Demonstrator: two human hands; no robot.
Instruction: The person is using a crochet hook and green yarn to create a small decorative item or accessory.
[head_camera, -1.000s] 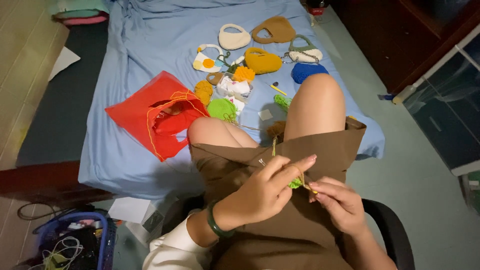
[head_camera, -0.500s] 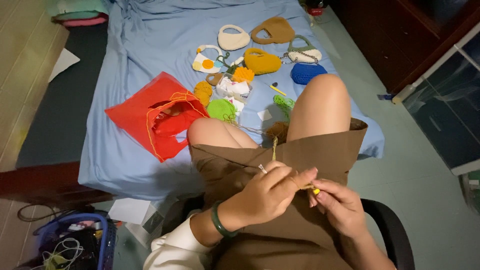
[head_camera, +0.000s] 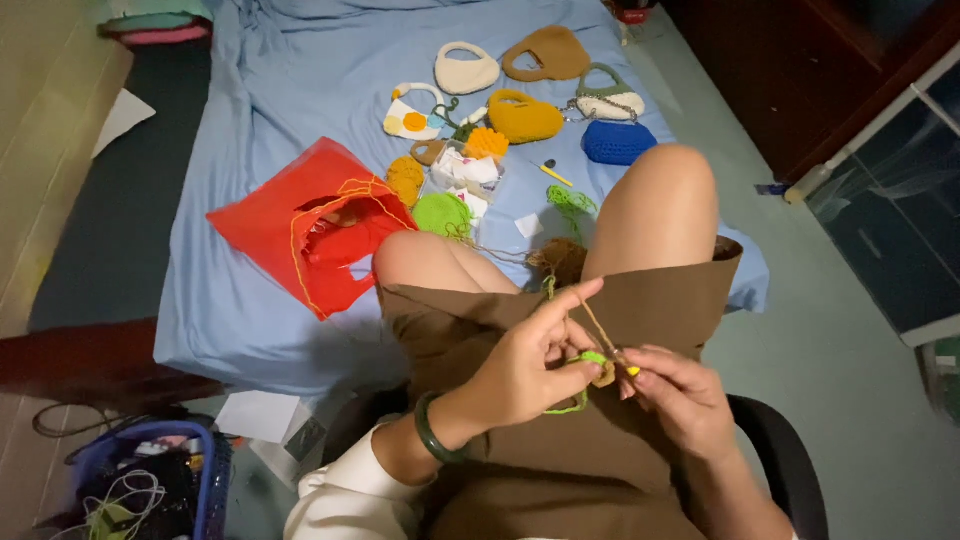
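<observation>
Over the lap, on the brown shorts (head_camera: 560, 330), sits a small brown-and-green crochet piece (head_camera: 598, 366), pinched between both hands. Left hand (head_camera: 525, 365): grip closed on the piece, index finger raised with brown yarn (head_camera: 592, 322) running over it. Right hand (head_camera: 680, 395): grip closed on a yellow-tipped crochet hook (head_camera: 630, 370), touching the piece. Versus half a second ago: left index lifted higher, green loop now more exposed. Yarn trails to the blue bed sheet (head_camera: 270, 110), which carries a red bag (head_camera: 310, 225), crocheted bags (head_camera: 525, 115) and a green yarn ball (head_camera: 442, 213). Blue basket (head_camera: 212, 480) on the floor at left.
</observation>
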